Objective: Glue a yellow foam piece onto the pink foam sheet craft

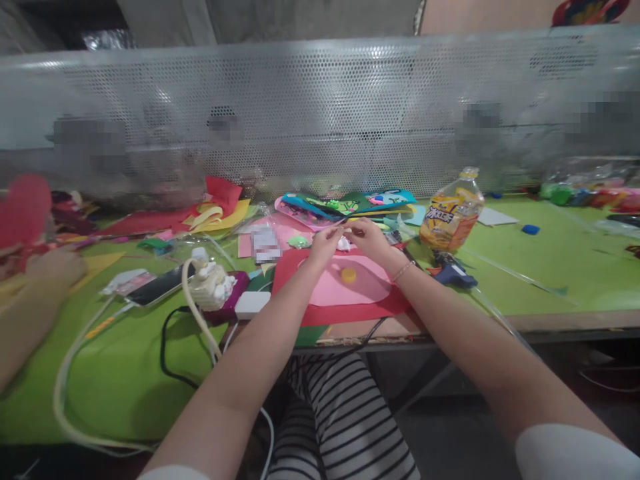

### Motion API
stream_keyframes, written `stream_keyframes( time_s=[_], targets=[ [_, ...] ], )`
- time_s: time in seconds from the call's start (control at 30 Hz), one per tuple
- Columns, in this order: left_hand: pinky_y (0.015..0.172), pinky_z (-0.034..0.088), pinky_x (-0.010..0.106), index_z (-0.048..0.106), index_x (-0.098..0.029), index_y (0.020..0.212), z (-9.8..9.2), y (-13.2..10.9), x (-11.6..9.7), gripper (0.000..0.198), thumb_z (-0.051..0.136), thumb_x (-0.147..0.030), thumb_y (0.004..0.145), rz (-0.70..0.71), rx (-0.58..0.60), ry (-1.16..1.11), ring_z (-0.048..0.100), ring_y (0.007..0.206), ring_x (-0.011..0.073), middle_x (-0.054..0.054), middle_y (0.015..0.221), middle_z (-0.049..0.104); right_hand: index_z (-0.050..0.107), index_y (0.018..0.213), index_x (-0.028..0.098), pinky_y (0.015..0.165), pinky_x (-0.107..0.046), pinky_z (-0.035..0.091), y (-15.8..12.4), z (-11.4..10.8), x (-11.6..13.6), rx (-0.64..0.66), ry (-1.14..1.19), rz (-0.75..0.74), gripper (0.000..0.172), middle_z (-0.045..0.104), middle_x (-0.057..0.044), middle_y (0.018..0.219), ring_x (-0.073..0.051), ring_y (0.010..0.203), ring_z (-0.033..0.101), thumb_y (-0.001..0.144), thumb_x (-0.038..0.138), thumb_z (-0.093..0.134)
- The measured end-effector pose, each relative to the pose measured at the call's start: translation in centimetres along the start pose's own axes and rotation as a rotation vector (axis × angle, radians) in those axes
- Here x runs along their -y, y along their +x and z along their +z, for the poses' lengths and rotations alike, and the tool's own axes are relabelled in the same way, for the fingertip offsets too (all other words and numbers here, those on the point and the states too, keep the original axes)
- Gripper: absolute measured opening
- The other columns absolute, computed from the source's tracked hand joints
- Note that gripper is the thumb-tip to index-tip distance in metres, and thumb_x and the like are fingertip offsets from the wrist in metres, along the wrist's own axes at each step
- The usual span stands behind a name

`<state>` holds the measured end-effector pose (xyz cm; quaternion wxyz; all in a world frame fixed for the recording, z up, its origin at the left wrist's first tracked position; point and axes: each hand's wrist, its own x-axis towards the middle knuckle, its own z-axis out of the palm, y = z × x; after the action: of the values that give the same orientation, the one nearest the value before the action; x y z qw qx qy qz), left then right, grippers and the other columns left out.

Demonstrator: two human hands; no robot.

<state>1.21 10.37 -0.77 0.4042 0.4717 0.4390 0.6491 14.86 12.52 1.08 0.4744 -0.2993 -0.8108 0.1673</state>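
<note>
My left hand (326,243) and my right hand (369,236) meet over the far edge of a red sheet (290,280). The fingers of both are pinched together around something small and pale that I cannot make out. Just below the fingertips lies a small white lump (343,245). On the red sheet rests a pink rounded piece (325,283) with a yellow bottle cap (349,275) on it. Beyond my hands is a pile of coloured cut-out pieces (340,203). A blue glue gun (453,270) lies right of my right wrist.
A plastic bottle (453,212) with orange contents stands at the right. At left are a power strip (220,293) with cables, a phone (160,285) and another person's hand (57,270). A perforated metal panel (320,120) rises behind. A blue cap (531,229) lies farther right.
</note>
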Motion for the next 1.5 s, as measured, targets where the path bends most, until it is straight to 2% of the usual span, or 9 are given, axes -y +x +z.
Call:
stream_keyframes(
  time_s=[0.2,0.37,0.53,0.7,1.0,1.1,1.2,1.37,1.5],
  targets=[
    [0.057,0.048,0.023,0.064,-0.014,0.075,0.0,-0.4,-0.1,0.024,0.07,-0.035,0.063,0.004,0.112,-0.014,0.057,0.059,0.0103,0.001,0.067,0.062,0.062,0.089,0.017,0.062,-0.026,0.04,0.1,0.4,-0.4,0.024,0.043,0.068,0.019,0.059,-0.003,0.077,-0.013,0.067,0.05,0.072,0.022,0.055],
    [0.055,0.048,0.022,0.065,-0.013,0.071,0.1,-0.3,0.1,0.024,0.069,-0.036,0.063,-0.009,0.097,-0.015,0.054,0.052,0.0082,0.001,0.058,0.059,0.059,0.084,0.018,0.063,-0.026,0.041,0.0,0.3,-0.4,-0.011,-0.018,0.019,0.016,0.056,-0.002,0.079,-0.013,0.067,0.05,0.069,0.019,0.058],
    [0.052,0.046,0.023,0.064,-0.013,0.067,0.2,-0.4,0.1,0.027,0.069,-0.039,0.064,0.031,0.144,-0.018,0.053,0.05,0.0088,0.001,0.056,0.059,0.062,0.084,0.019,0.066,-0.027,0.042,-0.2,-0.1,0.0,0.03,-0.051,-0.061,0.013,0.056,-0.004,0.081,-0.014,0.07,0.05,0.072,0.019,0.057],
    [0.054,0.046,0.024,0.064,-0.013,0.065,0.1,-0.7,-0.2,0.029,0.07,-0.041,0.062,-0.001,0.117,-0.097,0.053,0.049,0.0088,0.001,0.055,0.06,0.065,0.083,0.019,0.066,-0.027,0.04,-0.3,-0.3,0.5,0.044,-0.07,-0.089,0.014,0.059,-0.005,0.081,-0.015,0.07,0.05,0.076,0.025,0.056],
    [0.057,0.044,0.022,0.062,-0.012,0.067,0.4,-0.9,-0.9,0.019,0.068,-0.029,0.066,-0.063,0.084,-0.213,0.053,0.049,0.0067,0.001,0.056,0.061,0.063,0.073,0.016,0.054,-0.024,0.035,0.1,-0.1,0.0,-0.044,0.167,0.233,0.025,0.058,0.0,0.063,-0.011,0.057,0.046,0.073,0.04,0.053],
    [0.065,0.046,0.023,0.062,-0.011,0.071,0.5,-1.1,-1.1,0.012,0.067,-0.021,0.068,-0.107,0.087,-0.307,0.058,0.055,0.0074,0.004,0.063,0.065,0.062,0.079,0.015,0.054,-0.024,0.038,0.3,-0.4,-0.2,-0.131,0.262,0.321,0.025,0.057,-0.001,0.065,-0.012,0.058,0.048,0.072,0.038,0.053],
    [0.072,0.048,0.026,0.061,-0.011,0.073,0.5,-1.4,-1.6,0.007,0.062,-0.016,0.069,-0.169,0.099,-0.406,0.062,0.064,0.0111,0.006,0.067,0.066,0.061,0.092,0.015,0.06,-0.025,0.042,0.3,-0.7,0.2,-0.204,0.327,0.316,0.031,0.06,-0.002,0.072,-0.012,0.063,0.052,0.072,0.037,0.054],
    [0.074,0.05,0.031,0.061,-0.011,0.066,0.5,-1.7,-2.5,0.014,0.052,-0.019,0.073,-0.307,0.196,-0.484,0.064,0.068,0.0161,0.008,0.06,0.065,0.062,0.101,0.017,0.071,-0.028,0.045,0.0,-0.2,0.7,-0.059,0.234,0.166,0.033,0.064,-0.004,0.085,-0.014,0.074,0.056,0.071,0.033,0.058],
    [0.075,0.05,0.03,0.063,-0.012,0.07,0.6,-1.8,-2.1,0.011,0.061,-0.022,0.069,-0.223,0.253,-0.435,0.065,0.071,0.0158,0.007,0.064,0.066,0.066,0.085,0.017,0.068,-0.028,0.044,-0.1,0.0,0.7,0.037,0.237,0.162,0.022,0.065,-0.004,0.078,-0.014,0.07,0.056,0.07,0.032,0.058]
  ],
)
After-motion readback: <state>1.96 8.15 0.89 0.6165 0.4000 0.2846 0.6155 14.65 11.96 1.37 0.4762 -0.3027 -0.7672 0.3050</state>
